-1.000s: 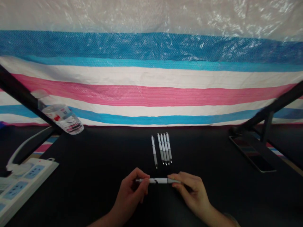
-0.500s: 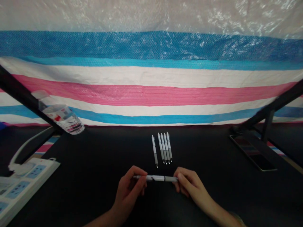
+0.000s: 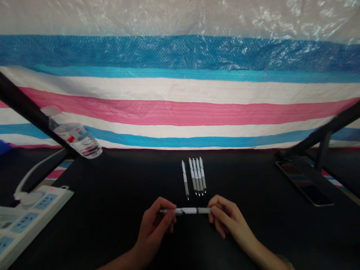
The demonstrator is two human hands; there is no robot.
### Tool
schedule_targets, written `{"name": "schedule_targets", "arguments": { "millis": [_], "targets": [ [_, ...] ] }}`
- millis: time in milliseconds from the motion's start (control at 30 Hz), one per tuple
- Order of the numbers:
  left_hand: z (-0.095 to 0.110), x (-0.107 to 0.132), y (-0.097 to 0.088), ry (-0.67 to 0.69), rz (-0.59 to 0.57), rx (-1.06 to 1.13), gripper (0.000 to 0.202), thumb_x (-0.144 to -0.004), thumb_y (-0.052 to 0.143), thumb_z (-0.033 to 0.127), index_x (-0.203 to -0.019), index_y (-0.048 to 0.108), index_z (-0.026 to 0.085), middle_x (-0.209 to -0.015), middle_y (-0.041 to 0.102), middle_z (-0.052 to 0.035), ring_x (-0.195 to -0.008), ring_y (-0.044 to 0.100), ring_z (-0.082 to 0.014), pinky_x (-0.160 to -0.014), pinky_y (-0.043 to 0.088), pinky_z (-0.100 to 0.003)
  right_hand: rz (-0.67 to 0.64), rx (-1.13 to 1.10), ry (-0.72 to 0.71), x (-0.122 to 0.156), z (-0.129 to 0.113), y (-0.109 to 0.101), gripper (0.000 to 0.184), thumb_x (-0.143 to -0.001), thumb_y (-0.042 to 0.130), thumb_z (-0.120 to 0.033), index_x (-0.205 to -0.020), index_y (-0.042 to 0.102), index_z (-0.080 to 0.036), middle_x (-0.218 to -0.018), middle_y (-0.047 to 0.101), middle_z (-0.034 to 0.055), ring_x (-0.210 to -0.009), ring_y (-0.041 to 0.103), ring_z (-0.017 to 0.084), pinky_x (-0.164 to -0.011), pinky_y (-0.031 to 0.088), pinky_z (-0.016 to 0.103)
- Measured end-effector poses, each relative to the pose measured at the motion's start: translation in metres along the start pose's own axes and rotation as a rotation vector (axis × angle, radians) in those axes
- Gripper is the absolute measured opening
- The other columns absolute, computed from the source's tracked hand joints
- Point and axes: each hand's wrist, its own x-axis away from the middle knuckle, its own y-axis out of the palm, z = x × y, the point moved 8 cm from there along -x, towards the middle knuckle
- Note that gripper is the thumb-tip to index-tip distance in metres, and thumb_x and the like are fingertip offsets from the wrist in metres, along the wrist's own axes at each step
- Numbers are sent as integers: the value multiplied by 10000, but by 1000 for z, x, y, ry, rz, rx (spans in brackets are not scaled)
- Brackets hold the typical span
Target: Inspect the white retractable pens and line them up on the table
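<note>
Between my two hands a white pen with a grey grip (image 3: 189,210) lies level, crosswise to me, above the black table. Its clicker end is pinched by the thumb and fingers of my left hand (image 3: 156,221). My right hand (image 3: 229,217) has thumb and fingertips closed on the tip end, which they hide. Beyond the hands a single white and grey pen (image 3: 185,180) rests with its tip toward me. Just right of it, a row of several like pens (image 3: 198,176) lies side by side.
A white power strip (image 3: 36,217) with a plugged-in cable sits at the left edge. Behind it a clear water bottle (image 3: 81,138) stands near a black bar. A dark phone (image 3: 303,183) lies at the right on the black table (image 3: 112,180). Striped plastic sheeting (image 3: 180,112) hangs behind.
The view has shifted slightly. Both hands keep hold of the pen; the fingers of my right hand have moved a little at the tip end.
</note>
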Motion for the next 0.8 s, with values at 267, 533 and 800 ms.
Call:
{"name": "schedule_targets", "arguments": {
  "millis": [267,533,800],
  "targets": [
    [-1,0,-1,12,-10,18,279,-890,655,456,-876,653,177,-647,625,-5,-513,572,-122,-475,458,-213,13,-35,9,-2,-2,-1,448,-866,627,-609,-840,600,-163,-649,635,-14,-348,457,43,-351,231,165],
    [2,0,-3,33,16,-25,274,-905,635,445,-875,648,173,-643,604,3,-511,549,-118,-472,438,-211,-7,-131,-3,-3,-2,0,357,-822,750,-478,-809,596,-156,-628,642,-18,-421,570,77,-367,368,149],
    [-8,3,-17,70,91,-40,246,-929,607,415,-864,638,180,-579,503,43,-515,458,-101,-481,365,-192,12,-238,-163,2,-9,-2,228,-853,756,-316,-894,574,-185,-642,683,-9,-490,660,128,-442,489,193]
  ]
}}
